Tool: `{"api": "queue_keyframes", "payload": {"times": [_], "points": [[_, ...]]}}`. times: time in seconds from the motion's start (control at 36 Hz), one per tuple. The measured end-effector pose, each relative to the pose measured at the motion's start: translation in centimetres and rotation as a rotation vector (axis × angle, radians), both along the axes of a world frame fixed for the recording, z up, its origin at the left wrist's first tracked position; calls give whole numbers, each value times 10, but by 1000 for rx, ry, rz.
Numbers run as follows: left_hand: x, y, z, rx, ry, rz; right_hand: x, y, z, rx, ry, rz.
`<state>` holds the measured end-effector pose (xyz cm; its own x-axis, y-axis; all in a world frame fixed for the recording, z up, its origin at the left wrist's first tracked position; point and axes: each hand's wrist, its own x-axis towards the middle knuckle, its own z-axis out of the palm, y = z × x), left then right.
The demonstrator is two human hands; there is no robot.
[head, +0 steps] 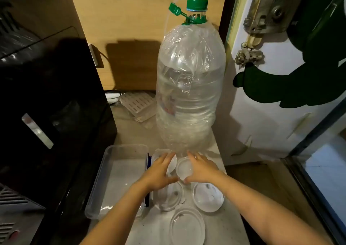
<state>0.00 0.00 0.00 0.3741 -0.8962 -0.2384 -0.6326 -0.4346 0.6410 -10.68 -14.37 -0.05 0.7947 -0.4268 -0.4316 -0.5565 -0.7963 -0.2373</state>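
A small round clear plastic container (184, 168) sits on the pale counter (221, 228) just in front of a big water bottle. My left hand (159, 171) and my right hand (201, 168) flank it, fingers fairly straight, thumbs meeting at its near rim. Another small clear cup (172, 162) lies partly under my left hand's fingers. Nearer me lie a clear round lid (167, 198), a white-looking round dish (208, 198) and an oval clear lid (187, 226).
A large clear water bottle (191, 95) with a green cap stands at the counter's back. A rectangular clear tray (104, 179) lies left of the cups. A black appliance (48, 104) fills the left. A white door (271, 113) stands right.
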Motion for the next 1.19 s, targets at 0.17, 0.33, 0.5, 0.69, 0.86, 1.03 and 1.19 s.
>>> {"api": "queue_keyframes", "payload": {"times": [0.17,0.33,0.5,0.69,0.86,1.03,1.19], "points": [[-1,-1,6,-48,130,71,11,6,-6,-22,38,-64],[-1,-4,12,-84,258,119,14,8,-11,-33,11,-64],[4,-5,16,-141,418,238,13,0,-5,-40,-22,-71],[15,-11,24,-273,700,361,11,-11,36,-23,-163,-19],[24,-20,40,-347,1083,306,7,-6,98,-23,-363,157],[24,-30,66,-401,1337,39,4,0,138,-18,-520,347],[23,-35,80,-448,1458,-70,7,3,145,-58,-534,454]]}}
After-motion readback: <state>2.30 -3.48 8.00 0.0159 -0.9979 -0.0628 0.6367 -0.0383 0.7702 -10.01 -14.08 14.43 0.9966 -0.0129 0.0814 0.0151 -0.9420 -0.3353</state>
